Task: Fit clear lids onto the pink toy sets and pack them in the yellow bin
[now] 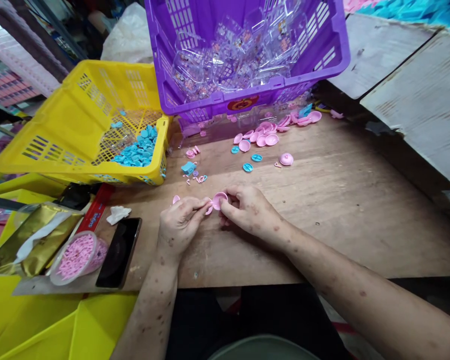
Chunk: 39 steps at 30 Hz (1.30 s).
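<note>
My right hand [245,207] is closed on a pink plastic cup-shaped shell [220,199], its hollow side showing. Thumb and fingers of my left hand [183,220] pinch a small pink plastic piece [209,210] right beside the shell; its shape is partly hidden by the fingers. Behind the left hand another pink piece [176,199] peeks out. Farther up the table lie a blue plastic piece [188,168], several tiny pink hooks [200,179], two blue discs [248,167] and a domed pink piece [286,159].
A pile of pink shells [264,135] lies below a purple crate [247,95] of clear packs. At left stand a yellow crate [78,167] with blue pieces, a tub [77,257] of small pink parts and a phone [119,252]. Wooden table [341,215] spreads right.
</note>
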Each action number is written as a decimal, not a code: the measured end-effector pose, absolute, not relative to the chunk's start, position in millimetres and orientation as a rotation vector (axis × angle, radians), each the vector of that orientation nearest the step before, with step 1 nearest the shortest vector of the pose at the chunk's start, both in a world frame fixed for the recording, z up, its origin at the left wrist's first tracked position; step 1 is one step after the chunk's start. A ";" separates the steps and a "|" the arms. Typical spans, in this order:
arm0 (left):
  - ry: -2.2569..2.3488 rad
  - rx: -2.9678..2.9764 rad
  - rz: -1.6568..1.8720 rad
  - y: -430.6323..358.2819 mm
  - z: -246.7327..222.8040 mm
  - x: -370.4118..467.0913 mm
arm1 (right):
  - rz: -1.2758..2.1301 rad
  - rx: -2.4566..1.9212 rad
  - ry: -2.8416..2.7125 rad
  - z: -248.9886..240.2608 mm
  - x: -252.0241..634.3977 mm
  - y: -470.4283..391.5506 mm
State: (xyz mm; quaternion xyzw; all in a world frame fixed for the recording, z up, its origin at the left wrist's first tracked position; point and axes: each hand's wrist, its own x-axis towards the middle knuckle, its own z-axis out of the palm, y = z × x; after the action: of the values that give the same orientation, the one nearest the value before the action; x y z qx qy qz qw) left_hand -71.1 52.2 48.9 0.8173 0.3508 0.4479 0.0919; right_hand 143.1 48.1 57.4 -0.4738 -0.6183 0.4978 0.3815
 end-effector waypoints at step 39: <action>0.961 2.551 1.263 49.8 50.9 -76.5 | 1.375 -1.170 -1.470 61.2 144.9 40.8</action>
State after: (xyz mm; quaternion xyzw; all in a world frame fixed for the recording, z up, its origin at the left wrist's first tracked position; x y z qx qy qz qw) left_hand -76.5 49.8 50.9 0.8471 0.3190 0.4195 0.0688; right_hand 144.9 40.8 61.2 -0.4615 -0.5800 0.5425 0.3955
